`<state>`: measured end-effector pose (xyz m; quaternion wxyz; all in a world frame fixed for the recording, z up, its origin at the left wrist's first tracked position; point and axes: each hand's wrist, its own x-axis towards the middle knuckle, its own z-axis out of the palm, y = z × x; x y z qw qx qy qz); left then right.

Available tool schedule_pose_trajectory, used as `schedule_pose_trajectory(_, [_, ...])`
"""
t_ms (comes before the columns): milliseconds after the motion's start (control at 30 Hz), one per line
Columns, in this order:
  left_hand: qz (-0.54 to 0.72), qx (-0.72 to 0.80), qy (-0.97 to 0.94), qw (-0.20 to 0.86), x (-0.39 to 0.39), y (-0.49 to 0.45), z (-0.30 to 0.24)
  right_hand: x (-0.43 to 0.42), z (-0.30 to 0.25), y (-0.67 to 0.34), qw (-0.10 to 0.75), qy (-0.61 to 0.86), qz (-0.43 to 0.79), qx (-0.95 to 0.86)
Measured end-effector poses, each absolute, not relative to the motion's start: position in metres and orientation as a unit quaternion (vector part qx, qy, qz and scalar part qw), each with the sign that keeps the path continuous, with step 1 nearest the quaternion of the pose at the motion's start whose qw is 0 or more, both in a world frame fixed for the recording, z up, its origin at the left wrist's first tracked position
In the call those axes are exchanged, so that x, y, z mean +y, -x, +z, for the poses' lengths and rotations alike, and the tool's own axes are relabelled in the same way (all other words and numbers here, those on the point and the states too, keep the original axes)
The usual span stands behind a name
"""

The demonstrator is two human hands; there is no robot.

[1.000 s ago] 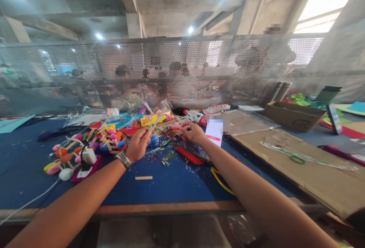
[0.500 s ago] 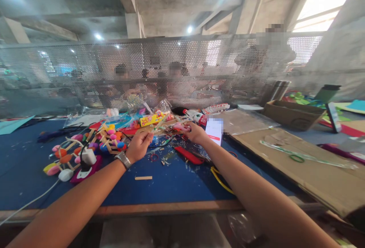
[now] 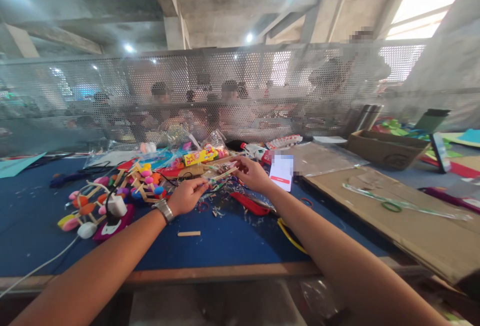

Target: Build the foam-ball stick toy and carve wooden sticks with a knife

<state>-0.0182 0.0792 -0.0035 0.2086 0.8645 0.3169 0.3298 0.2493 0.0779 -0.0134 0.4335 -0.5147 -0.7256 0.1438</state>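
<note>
My left hand [image 3: 188, 195], with a metal watch band on the wrist, has its fingers pinched at the near left end of a thin pale strip [image 3: 222, 174]. My right hand [image 3: 252, 173] grips the far right end between thumb and fingers. The strip slants up to the right between both hands; its exact kind is too small to tell. Below it lie small scraps [image 3: 217, 211] on the blue table. Close to the right wrist are a red-handled tool [image 3: 249, 204] and a lit phone [image 3: 281, 172]. A flat wooden stick [image 3: 189, 234] rests nearer to me.
Colourful pompoms joined with wooden sticks [image 3: 148, 181] sit left, beside a purple power strip [image 3: 114, 228] with a white plug. A yellow packet [image 3: 200, 156] and a bottle [image 3: 258, 153] lie behind. Right are cardboard [image 3: 405, 226] and an open box [image 3: 388, 150]. A perforated screen [image 3: 210, 71] stands behind.
My right hand has moved slightly left and my left hand a little right and lower, so they are closer together. The pale strip now spans between them.
</note>
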Motion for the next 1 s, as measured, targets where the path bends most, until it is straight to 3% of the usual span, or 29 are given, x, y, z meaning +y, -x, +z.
schedule_pose_trajectory(433, [0.297,0.339,-0.872,0.189,0.078,0.020,0.002,0.066,-0.012,-0.246,0.456,0.397,0.264,-0.752])
schedule_pose_trajectory(1000, [0.297,0.344,-0.870,0.189,0.076,0.018,0.005,0.093,-0.041,-0.252,0.502,0.439,0.330,-0.668])
